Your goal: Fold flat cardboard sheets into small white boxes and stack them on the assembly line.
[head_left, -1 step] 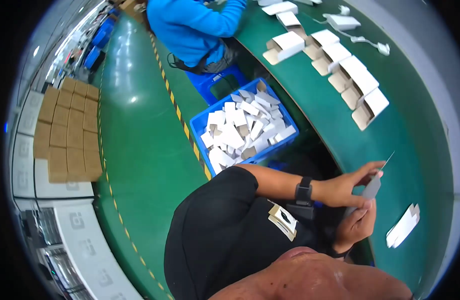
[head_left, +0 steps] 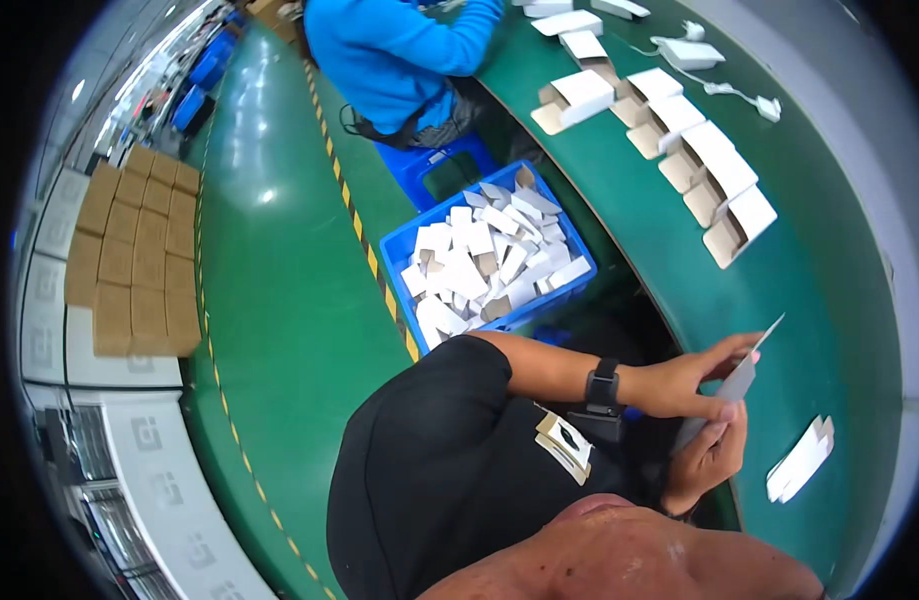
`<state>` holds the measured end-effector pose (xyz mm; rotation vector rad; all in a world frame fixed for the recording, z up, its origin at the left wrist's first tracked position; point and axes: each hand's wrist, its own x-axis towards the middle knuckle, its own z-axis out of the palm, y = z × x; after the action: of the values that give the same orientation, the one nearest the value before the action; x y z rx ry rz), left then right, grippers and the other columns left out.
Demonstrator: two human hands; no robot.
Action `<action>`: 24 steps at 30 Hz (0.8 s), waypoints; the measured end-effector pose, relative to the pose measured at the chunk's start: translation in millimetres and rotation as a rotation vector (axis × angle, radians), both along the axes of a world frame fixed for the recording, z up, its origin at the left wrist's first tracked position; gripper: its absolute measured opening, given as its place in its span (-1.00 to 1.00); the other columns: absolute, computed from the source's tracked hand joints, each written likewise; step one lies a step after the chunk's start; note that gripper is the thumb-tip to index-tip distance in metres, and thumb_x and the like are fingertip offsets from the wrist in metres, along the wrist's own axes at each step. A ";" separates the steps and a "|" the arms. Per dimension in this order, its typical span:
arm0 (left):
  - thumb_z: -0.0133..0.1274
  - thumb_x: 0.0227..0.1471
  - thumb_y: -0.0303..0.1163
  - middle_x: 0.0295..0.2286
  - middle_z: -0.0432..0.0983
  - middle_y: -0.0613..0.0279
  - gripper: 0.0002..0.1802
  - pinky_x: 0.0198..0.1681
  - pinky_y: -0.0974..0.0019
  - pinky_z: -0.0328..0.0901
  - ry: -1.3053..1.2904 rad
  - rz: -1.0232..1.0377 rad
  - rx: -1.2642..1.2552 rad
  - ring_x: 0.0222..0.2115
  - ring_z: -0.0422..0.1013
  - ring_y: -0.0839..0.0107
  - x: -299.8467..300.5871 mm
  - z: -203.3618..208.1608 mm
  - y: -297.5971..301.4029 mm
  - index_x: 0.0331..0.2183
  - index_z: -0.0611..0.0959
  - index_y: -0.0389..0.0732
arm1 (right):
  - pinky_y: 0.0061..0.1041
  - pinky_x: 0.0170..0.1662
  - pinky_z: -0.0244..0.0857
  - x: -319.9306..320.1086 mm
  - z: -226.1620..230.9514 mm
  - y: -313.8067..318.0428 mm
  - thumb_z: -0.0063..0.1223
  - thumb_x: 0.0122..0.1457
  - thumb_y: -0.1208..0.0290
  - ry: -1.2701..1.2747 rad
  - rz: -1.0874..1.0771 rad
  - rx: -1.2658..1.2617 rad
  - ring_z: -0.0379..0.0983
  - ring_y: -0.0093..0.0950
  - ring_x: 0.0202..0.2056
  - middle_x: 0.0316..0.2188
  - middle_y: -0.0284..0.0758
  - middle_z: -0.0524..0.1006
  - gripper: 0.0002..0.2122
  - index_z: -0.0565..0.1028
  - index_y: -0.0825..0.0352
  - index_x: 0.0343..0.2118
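Observation:
A thin, pale grey-white carton [head_left: 739, 381], seen nearly edge-on, is held between both hands over the near edge of the green bench. My left hand [head_left: 684, 386], with a black band on its wrist, closes on the carton from the left, fingers behind it and thumb in front. Below it, my right hand [head_left: 711, 460] has its fingers curled against the carton's lower end. That end is partly hidden by the fingers. On the bench to the right lie several flat white cartons [head_left: 801, 462] in a small stack.
Opened white boxes [head_left: 739, 226] stand in a row along the green bench [head_left: 779, 330]. White adapters with cables [head_left: 691, 53] lie beyond them. A blue crate [head_left: 389, 245] heaped with white cartons is on the floor. A person in blue [head_left: 384, 60] sits farther off. Brown boxes [head_left: 129, 245] are stacked left.
The view has shifted slightly. The carton's upper edge sits a little lower and shows slightly more of its face; both hands keep their hold.

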<state>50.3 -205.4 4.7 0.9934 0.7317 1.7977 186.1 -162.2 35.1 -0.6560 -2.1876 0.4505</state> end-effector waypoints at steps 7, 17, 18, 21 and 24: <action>0.16 0.10 -0.02 0.01 0.37 0.05 -0.15 0.13 0.23 0.22 -0.068 -0.379 -0.015 0.00 0.34 0.36 30.4 -23.1 -37.8 0.23 0.19 -0.26 | -0.50 -0.31 0.36 72.6 22.1 10.0 -0.03 0.32 0.36 0.081 0.112 -0.256 0.47 -0.45 -0.37 -0.41 -0.31 0.50 -0.69 0.37 0.40 0.04; 0.13 0.12 0.01 -0.04 0.41 0.04 -0.13 0.01 0.26 0.29 0.098 -0.346 -0.165 -0.04 0.39 0.35 49.2 22.0 -80.6 0.26 0.09 -0.15 | -0.65 -0.26 0.27 125.6 44.3 18.8 0.28 0.07 0.48 -0.318 0.458 -0.856 0.37 -0.55 -0.30 -0.26 -0.33 0.40 -0.65 0.38 0.37 -0.12; 0.11 0.13 0.03 -0.03 0.41 0.03 -0.13 0.01 0.24 0.29 0.104 -0.230 -0.116 -0.05 0.39 0.34 54.9 21.9 -77.7 0.26 0.08 -0.14 | -0.65 -0.24 0.27 121.1 48.0 11.9 0.30 0.06 0.48 -0.291 0.458 -0.850 0.37 -0.55 -0.28 -0.23 -0.33 0.40 -0.64 0.39 0.37 -0.12; 0.07 0.15 0.06 -0.02 0.41 0.01 -0.13 0.01 0.21 0.30 0.111 -0.001 -0.023 -0.05 0.40 0.31 60.0 23.7 -68.9 0.27 0.05 -0.10 | -0.59 -0.16 0.28 104.6 35.9 -2.3 0.28 0.08 0.39 0.044 0.357 -0.828 0.37 -0.52 -0.22 -0.18 -0.30 0.39 -0.64 0.39 0.37 -0.12; -0.03 0.21 0.08 -0.04 0.41 0.02 -0.21 0.02 0.19 0.29 0.189 0.099 0.067 -0.04 0.40 0.26 49.1 23.8 -59.1 0.25 0.08 -0.11 | -0.52 -0.10 0.28 82.9 15.5 -1.8 0.23 0.12 0.29 0.252 0.308 -0.778 0.36 -0.49 -0.18 -0.14 -0.28 0.38 -0.64 0.39 0.38 -0.13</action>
<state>99.4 -264.5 28.5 1.2018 0.8545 1.8406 268.9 -164.0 50.5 -0.6064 -1.8363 1.5012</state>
